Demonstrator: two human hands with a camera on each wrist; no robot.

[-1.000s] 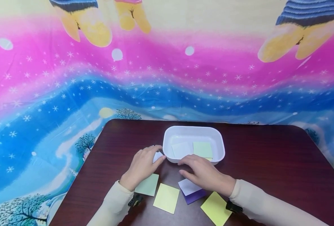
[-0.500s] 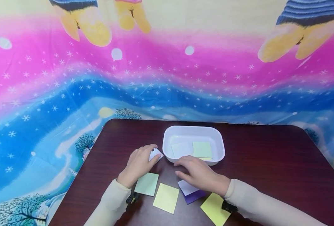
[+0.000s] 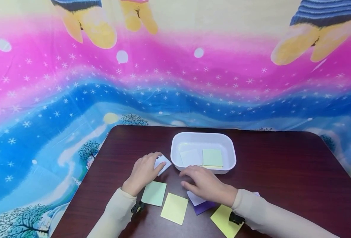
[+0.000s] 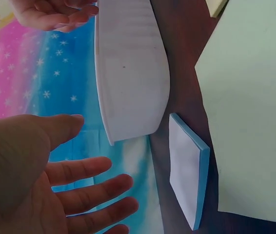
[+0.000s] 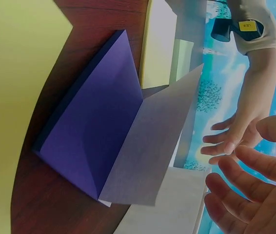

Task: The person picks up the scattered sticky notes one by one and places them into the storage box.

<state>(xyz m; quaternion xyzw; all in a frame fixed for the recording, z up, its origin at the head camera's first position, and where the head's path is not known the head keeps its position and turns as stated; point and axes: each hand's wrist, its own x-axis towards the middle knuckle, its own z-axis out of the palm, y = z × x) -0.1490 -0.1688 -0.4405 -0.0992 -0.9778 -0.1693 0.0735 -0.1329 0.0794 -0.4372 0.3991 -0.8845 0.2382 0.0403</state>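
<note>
My left hand (image 3: 144,172) hovers over a white-topped sticky note pad (image 3: 163,163) left of the white tub, fingers relaxed and holding nothing. In the left wrist view that pad (image 4: 187,170) shows a blue edge, with a gap between it and the hand (image 4: 45,180). My right hand (image 3: 208,181) is held at the tub's front rim with loosely bent fingers and nothing in them. Below it lies a purple sticky note pad (image 3: 203,207); its pale top sheet (image 5: 152,136) stands lifted in the right wrist view.
The white tub (image 3: 233,148) holds a white square (image 3: 190,157) and a light green pad (image 3: 212,157). A green pad (image 3: 154,194), a pale yellow pad (image 3: 174,209) and a brighter yellow pad (image 3: 224,221) lie in front. A lilac corner (image 3: 257,194) shows behind the right sleeve.
My left hand has drawn back leftward from the tub, uncovering more of the white-topped pad. My right hand has shifted slightly left, and the lilac corner has come into view behind its sleeve.
</note>
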